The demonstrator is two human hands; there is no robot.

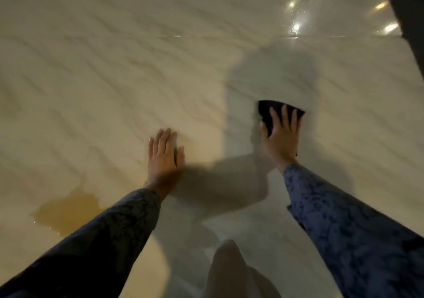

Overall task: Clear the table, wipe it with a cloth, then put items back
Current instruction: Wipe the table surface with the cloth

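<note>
Both hands lay flat, fingers straight: the right hand (pixel 282 132) pressed a dark cloth (pixel 273 111) on the pale marble surface (pixel 114 80), the left hand (pixel 164 154) leaned bare. Wiping looked under way; the brown puddle (pixel 66 210) probably needed the cloth next.

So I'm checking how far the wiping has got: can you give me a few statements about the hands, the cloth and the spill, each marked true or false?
1. The right hand presses flat on the cloth. True.
2. The left hand holds a second cloth. False: it rests open on the bare table.
3. A brownish spill lies left of the left sleeve. True.
4. The cloth is white. False: it is dark.
5. The cloth lies on the spill. False: the spill is well away from it, to the left and nearer the person.
</note>
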